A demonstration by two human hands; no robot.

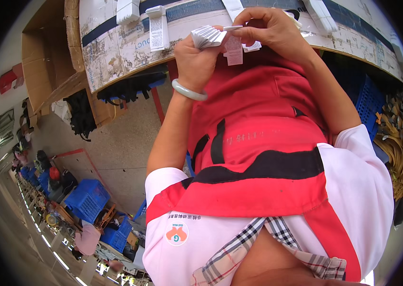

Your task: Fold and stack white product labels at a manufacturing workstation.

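Note:
My left hand [195,59] is closed around a fanned stack of white labels [208,37], with a pale bangle [189,90] at its wrist. Close beside it, the fingertips of my right hand [274,34] pinch one small white folded label [232,28]. A printed label strip [233,51] hangs just below the two hands, over the table's near edge; what keeps it there is hidden. More printed label strips [159,32] lie on the worn table top [111,55], under a dark band.
Bundles of white labels [127,10] [320,15] lie farther back. An open cardboard box [49,52] stands left of the table. Blue crates [87,199] sit on the left, another blue crate [369,100] under the table's right side, near a pile of tan strips [397,143].

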